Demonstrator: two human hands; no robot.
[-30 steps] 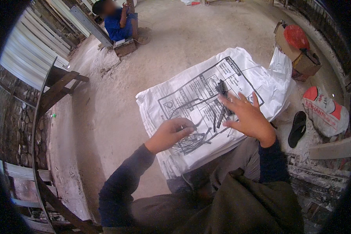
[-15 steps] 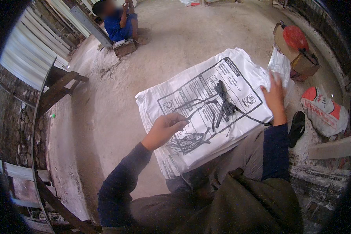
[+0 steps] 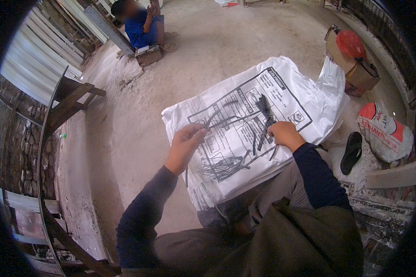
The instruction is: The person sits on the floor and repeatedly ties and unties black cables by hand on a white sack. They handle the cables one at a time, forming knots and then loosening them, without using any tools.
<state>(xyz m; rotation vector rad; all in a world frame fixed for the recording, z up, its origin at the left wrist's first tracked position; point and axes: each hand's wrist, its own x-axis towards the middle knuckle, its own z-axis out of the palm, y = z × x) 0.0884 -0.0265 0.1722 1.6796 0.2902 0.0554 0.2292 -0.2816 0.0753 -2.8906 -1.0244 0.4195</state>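
Observation:
A stack of white printed sacks lies across my lap. On top sits a bundle of flat black strips, with a few loose strips around it. My right hand is closed at the bundle's near end, its fingertips on the strips. My left hand pinches one long black strip, which runs over the sack toward the bundle; a tail of it hangs below that hand. A pile of thinner dark strands rests near the sack's lower left part.
A cardboard box with a red plastic bag stands at the right. Nearer lie a red and white sack and a black sandal. Far left sits a person in blue. A dark wooden frame stands at the left.
My right hand has moved left from the sack's right edge and closed on the strip bundle. My left hand has shifted slightly left and up with its strip.

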